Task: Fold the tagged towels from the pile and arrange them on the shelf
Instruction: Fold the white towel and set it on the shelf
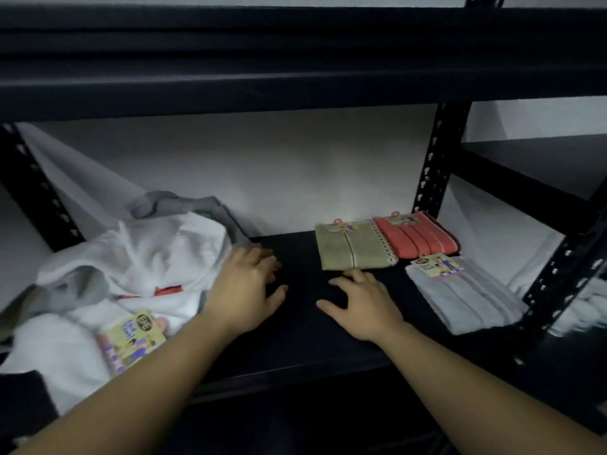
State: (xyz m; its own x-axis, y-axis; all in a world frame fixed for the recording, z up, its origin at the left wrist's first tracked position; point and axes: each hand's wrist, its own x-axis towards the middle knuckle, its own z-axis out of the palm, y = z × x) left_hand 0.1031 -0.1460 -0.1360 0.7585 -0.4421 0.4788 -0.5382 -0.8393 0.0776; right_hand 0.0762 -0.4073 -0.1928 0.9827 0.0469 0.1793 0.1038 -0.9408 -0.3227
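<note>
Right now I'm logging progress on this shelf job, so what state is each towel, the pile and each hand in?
Beige towel: folded, flat on the shelf, tag on top.
Coral towel: folded, flat, beside the beige one.
Pale grey towel: folded, flat, in front of the coral one.
Pile: unfolded, crumpled, one yellow tag showing.
Left hand: open, at the pile's edge.
Right hand: open, resting on the shelf.

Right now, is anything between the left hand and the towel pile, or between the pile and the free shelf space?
Nothing visible. The left hand is already at the pile. The bare shelf beside it is open; the three folded towels lie further right.
</note>
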